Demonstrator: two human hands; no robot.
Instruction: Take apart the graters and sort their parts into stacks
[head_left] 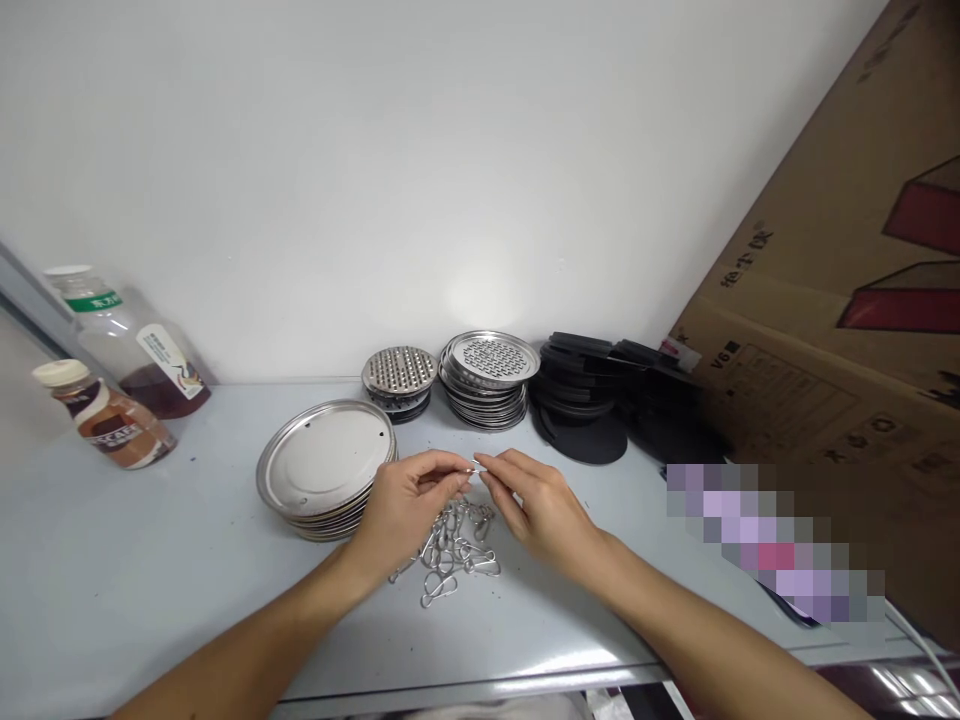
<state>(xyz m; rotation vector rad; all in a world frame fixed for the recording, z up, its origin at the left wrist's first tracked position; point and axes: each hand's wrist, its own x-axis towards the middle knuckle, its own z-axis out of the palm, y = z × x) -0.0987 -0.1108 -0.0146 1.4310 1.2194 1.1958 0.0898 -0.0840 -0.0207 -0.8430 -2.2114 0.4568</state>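
Workshop corner, grey workbench (150, 560), loose steel clips (450, 560), stacked perforated discs (487, 362), cardboard carton (825, 300)

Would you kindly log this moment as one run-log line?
left hand: pinches small wire clip | right hand: pinches same clip | nearby: metal clip pile

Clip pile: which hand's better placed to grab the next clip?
Left, probably: the left hand sits nearer the clips than the right hand, though both pinch one small metal piece.
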